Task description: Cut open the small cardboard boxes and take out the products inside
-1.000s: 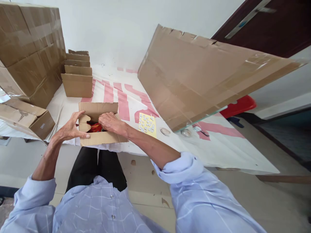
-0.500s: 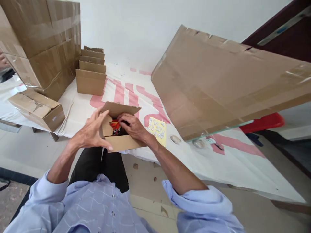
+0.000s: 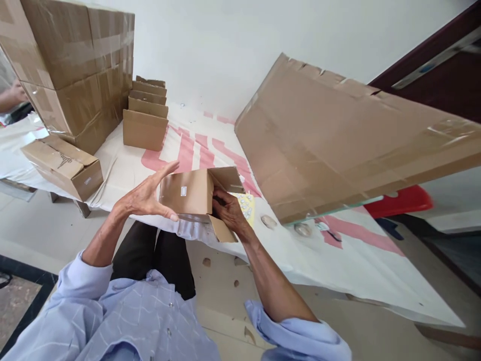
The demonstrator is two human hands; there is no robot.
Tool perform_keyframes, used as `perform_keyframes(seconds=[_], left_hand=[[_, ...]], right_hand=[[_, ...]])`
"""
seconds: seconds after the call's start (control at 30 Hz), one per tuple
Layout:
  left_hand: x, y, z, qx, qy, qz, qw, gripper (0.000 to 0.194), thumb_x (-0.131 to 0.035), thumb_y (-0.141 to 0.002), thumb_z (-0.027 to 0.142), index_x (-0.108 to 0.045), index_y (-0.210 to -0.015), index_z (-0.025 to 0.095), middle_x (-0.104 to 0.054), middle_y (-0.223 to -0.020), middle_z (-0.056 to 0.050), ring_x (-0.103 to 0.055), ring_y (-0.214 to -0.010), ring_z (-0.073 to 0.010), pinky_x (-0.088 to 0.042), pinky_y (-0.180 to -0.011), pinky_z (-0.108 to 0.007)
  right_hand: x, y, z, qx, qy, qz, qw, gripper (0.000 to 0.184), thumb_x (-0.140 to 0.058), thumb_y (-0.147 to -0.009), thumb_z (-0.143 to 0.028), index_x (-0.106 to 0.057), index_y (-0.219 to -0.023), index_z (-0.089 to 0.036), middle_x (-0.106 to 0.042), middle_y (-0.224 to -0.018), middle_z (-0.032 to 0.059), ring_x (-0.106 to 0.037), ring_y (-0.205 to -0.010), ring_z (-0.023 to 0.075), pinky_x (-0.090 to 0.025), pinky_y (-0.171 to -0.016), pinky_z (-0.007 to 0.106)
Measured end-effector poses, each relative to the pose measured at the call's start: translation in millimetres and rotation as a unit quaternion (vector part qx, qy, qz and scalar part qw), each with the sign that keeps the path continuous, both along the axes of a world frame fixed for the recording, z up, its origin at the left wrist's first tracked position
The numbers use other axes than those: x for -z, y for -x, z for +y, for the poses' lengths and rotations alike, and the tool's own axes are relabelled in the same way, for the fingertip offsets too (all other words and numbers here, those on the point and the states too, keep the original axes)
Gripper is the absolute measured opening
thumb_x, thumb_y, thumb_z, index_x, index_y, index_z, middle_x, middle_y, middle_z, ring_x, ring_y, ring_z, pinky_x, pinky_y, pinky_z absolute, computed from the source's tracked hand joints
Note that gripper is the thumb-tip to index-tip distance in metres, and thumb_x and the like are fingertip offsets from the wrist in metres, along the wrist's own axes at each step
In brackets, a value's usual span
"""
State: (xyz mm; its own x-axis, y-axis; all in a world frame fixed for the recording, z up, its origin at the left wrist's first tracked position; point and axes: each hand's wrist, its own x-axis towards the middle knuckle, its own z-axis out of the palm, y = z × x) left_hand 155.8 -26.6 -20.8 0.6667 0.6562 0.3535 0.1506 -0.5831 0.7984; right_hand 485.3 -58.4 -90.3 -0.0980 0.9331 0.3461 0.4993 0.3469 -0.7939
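Observation:
A small cardboard box (image 3: 188, 193) lies turned on its side at the table's front edge, its open end and spread flaps facing right. A small white label shows on its upper face. My left hand (image 3: 150, 195) is open at the box's left end, thumb and fingers spread apart around that corner. At the open end, my right hand (image 3: 230, 209) has its fingers curled inside the mouth of the box, gripping it there. The fingertips and the contents are hidden. Just behind my right hand is a yellow sheet (image 3: 248, 206) with several small whitish pieces, partly covered.
Large taped cartons (image 3: 86, 75) stand at the left, with a row of open boxes (image 3: 145, 130) beside them. A closed box (image 3: 63, 165) lies near the left edge. A big cardboard panel (image 3: 338, 135) leans at the right. Another person's hand (image 3: 17, 93) shows far left.
The box has turned from opening upward to opening right, so the red packet inside is out of sight. My left hand has come off its flap and spread. My right hand remains in the opening.

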Motion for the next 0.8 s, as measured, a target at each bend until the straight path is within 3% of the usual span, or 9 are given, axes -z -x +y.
perform_keyframes(seconds=[0.2,0.37,0.6,0.7,0.8], left_hand=[[24.4,7,7,-0.048,-0.004,0.044,0.998,0.153,-0.095,-0.062,0.087,-0.022,-0.183,0.027,-0.032,-0.185,-0.027,-0.033,-0.171,-0.0516,-0.027,-0.138,-0.074],[21.3,4,6,-0.053,-0.01,0.065,0.996,0.15,-0.101,-0.062,0.077,-0.024,-0.182,0.028,-0.034,-0.185,-0.024,-0.033,-0.171,-0.0518,-0.027,-0.139,-0.072],[13.0,-7,-17,-0.068,-0.051,0.119,0.989,0.147,-0.105,-0.067,0.047,-0.016,-0.183,0.036,-0.026,-0.186,-0.023,-0.024,-0.173,-0.0546,-0.027,-0.132,-0.085],[16.1,-9,-19,-0.108,-0.065,0.105,0.987,0.136,-0.098,-0.073,0.035,-0.017,-0.183,0.032,-0.034,-0.18,-0.024,-0.034,-0.168,-0.0508,-0.037,-0.13,-0.078],[23.7,2,-13,-0.126,-0.05,0.066,0.989,0.127,-0.092,-0.078,0.037,-0.02,-0.182,0.03,-0.039,-0.176,-0.023,-0.044,-0.162,-0.0455,-0.05,-0.126,-0.066]], right_hand=[[-1.6,0,-1,0.008,0.002,-0.001,1.0,0.027,-0.067,-0.095,-0.05,-0.067,-0.084,-0.025,-0.075,-0.095,0.0044,-0.07,-0.093,0.0244,-0.059,-0.089,0.04],[-0.7,4,2,-0.005,-0.019,-0.011,1.0,0.021,-0.067,-0.096,-0.045,-0.071,-0.089,-0.026,-0.08,-0.104,0.0066,-0.073,-0.097,0.0255,-0.061,-0.094,0.043],[-2.6,15,9,-0.028,-0.063,-0.052,0.996,0.017,-0.061,-0.101,-0.035,-0.074,-0.095,-0.025,-0.082,-0.108,0.0082,-0.077,-0.102,0.0262,-0.062,-0.098,0.044],[-11.1,28,14,-0.051,-0.091,-0.088,0.991,0.018,-0.058,-0.104,-0.029,-0.074,-0.097,-0.024,-0.082,-0.112,0.0097,-0.078,-0.106,0.0263,-0.061,-0.101,0.044],[-26.1,45,20,-0.062,-0.096,-0.167,0.979,0.022,-0.054,-0.107,-0.023,-0.074,-0.099,-0.023,-0.081,-0.111,0.0103,-0.076,-0.103,0.0249,-0.058,-0.097,0.039]])
